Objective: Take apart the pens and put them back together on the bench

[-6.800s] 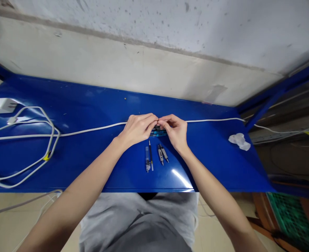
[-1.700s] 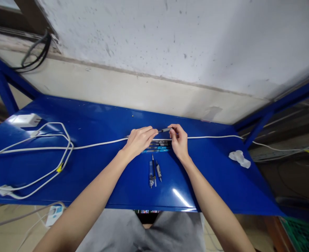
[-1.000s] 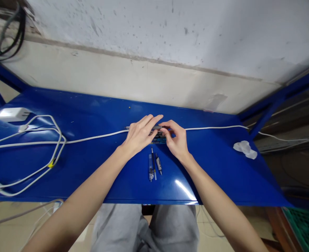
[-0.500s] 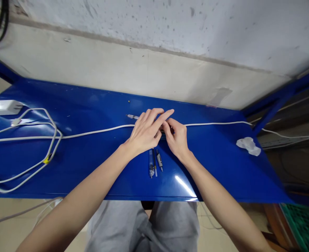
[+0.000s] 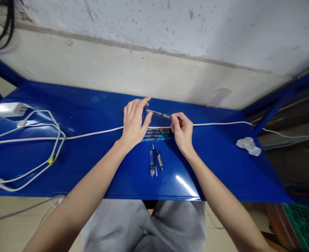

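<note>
A slim clear-barrelled pen (image 5: 158, 113) with a grey grip is held level above the blue shelf. My right hand (image 5: 182, 129) pinches its right end between thumb and fingers. My left hand (image 5: 135, 120) is open at the other end, thumb and index finger apart, with the pen's tip in the gap between them. Below the hands lies a row of several pens (image 5: 157, 134), some with light blue grips, partly covered by my fingers. Nearer me lie a clear pen barrel (image 5: 151, 164), a thin dark refill (image 5: 155, 159) and a grey pen front piece (image 5: 159, 160).
A white cable (image 5: 99, 132) runs across the blue shelf (image 5: 217, 161) behind the row of pens. Looped cable (image 5: 56, 140) and a white charger (image 5: 10, 109) are at the left. Crumpled clear plastic (image 5: 249, 146) sits at the right. A wall (image 5: 104, 66) closes off the back.
My hands have moved apart, the left one to the left and the right one slightly right. The pen between them and the row of pens below are now exposed.
</note>
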### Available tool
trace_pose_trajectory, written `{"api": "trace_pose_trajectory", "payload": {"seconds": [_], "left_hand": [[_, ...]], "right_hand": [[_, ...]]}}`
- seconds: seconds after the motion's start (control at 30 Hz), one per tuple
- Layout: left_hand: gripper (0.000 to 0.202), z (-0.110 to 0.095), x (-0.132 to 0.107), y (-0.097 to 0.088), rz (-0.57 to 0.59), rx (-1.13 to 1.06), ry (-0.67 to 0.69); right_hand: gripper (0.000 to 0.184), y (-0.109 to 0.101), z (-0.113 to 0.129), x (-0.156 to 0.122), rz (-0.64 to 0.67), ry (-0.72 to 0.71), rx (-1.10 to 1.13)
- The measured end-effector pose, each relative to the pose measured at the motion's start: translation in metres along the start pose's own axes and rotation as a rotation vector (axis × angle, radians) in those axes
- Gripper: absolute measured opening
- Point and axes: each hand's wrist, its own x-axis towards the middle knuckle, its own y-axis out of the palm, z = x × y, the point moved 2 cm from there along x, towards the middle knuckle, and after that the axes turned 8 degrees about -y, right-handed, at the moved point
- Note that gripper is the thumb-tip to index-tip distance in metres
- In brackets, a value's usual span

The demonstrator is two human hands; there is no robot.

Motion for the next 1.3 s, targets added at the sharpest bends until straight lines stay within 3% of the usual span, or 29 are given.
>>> {"api": "trace_pose_trajectory", "payload": {"seconds": [0.2, 0.4, 0.53, 0.67, 0.8, 1.0, 1.23, 1.3], "left_hand": [[0.037, 0.002, -0.001, 0.006, 0.084, 0.020, 0.028], [0.020, 0.004, -0.002, 0.005, 0.032, -0.039, 0.130], [0.026, 0.004, -0.001, 0.004, 0.041, -0.017, 0.111], [0.043, 0.006, 0.000, 0.002, 0.025, -0.068, -0.015], [0.028, 0.005, -0.001, 0.004, 0.078, -0.112, -0.042], [0.024, 0.003, 0.000, 0.006, 0.062, -0.128, 0.014], [0.017, 0.006, 0.000, 0.011, 0.032, -0.201, 0.059], [0.017, 0.006, -0.001, 0.012, 0.024, -0.212, 0.052]], "right_hand": [[0.038, 0.002, -0.003, 0.000, -0.022, 0.043, 0.067], [0.068, -0.004, 0.001, 0.000, -0.047, 0.106, 0.014], [0.052, -0.005, -0.002, 0.001, -0.081, 0.094, 0.102], [0.034, -0.004, -0.007, 0.004, -0.112, 0.094, 0.184], [0.030, -0.003, -0.008, 0.004, -0.106, 0.065, 0.197], [0.033, -0.003, -0.007, 0.003, -0.094, 0.056, 0.138], [0.060, -0.004, -0.002, 0.004, -0.112, 0.099, 0.105], [0.060, -0.004, -0.001, 0.004, -0.117, 0.095, 0.088]]}}
